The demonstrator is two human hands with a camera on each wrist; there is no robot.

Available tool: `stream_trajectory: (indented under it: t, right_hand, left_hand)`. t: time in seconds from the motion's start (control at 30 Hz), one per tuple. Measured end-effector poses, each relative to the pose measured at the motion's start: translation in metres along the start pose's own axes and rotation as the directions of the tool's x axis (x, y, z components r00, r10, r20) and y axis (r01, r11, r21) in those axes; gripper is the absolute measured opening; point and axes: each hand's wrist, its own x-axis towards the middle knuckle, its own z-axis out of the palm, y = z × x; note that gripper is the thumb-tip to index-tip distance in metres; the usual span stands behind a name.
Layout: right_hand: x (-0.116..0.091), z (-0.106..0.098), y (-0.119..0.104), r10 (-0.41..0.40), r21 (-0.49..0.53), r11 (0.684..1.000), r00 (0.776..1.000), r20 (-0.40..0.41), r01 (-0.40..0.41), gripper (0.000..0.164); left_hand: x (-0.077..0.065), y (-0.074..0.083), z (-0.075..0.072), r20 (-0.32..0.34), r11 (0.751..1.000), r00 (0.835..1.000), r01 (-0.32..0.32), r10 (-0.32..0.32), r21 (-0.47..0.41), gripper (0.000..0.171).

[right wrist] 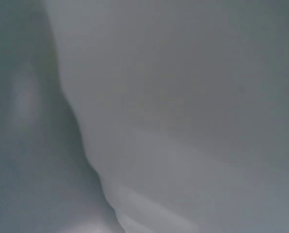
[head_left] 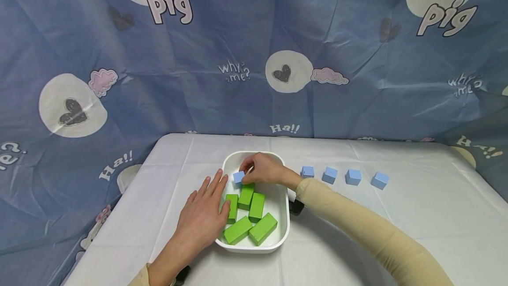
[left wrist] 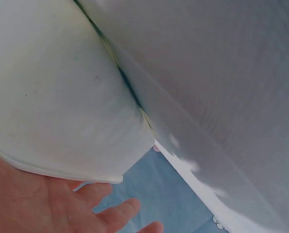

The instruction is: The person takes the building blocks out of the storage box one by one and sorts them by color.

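My right grip [head_left: 263,170] is pinching a cube [head_left: 238,177] inside the tub [head_left: 254,249], left grip [head_left: 203,215] touching its side, fingers straight; I'm seemingly transferring, next needing careful positioning.

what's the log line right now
right hand: pinches blue cube; left hand: at white tray rim; green blocks: inside; other cubes: outside

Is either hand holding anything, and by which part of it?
The right hand pinches a blue cube by its right side in the head view; contacts are partly hidden. The left hand rests at the tray's rim.
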Motion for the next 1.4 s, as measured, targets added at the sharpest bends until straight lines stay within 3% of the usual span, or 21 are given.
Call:
stream_trajectory:
  t: [0.27, 0.5, 0.77, 1.4]
  right_hand:
    - [-0.003, -0.001, 0.002, 0.030, 0.003, 1.000, 0.995, -0.098, -0.030, 0.021]
    - [-0.007, -0.002, 0.002, -0.017, 0.115, 0.993, 0.990, -0.143, 0.033, 0.023]
    - [-0.012, -0.003, -0.001, -0.066, 0.142, 0.985, 0.978, -0.197, 0.095, 0.024]
    - [-0.042, -0.017, -0.004, -0.045, 0.169, 0.980, 0.950, -0.310, 0.101, 0.026]
  left_hand:
    - [0.000, -0.001, -0.001, -0.009, 1.000, 1.000, -0.009, 0.009, 0.003, 0.060]
    - [-0.001, -0.001, -0.002, -0.005, 1.000, 1.000, -0.011, 0.011, 0.007, 0.060]
    - [-0.001, 0.000, -0.003, 0.000, 1.000, 1.000, -0.007, 0.007, 0.010, 0.060]
    - [0.001, 0.000, -0.002, 0.008, 1.000, 1.000, -0.003, 0.003, 0.010, 0.060]
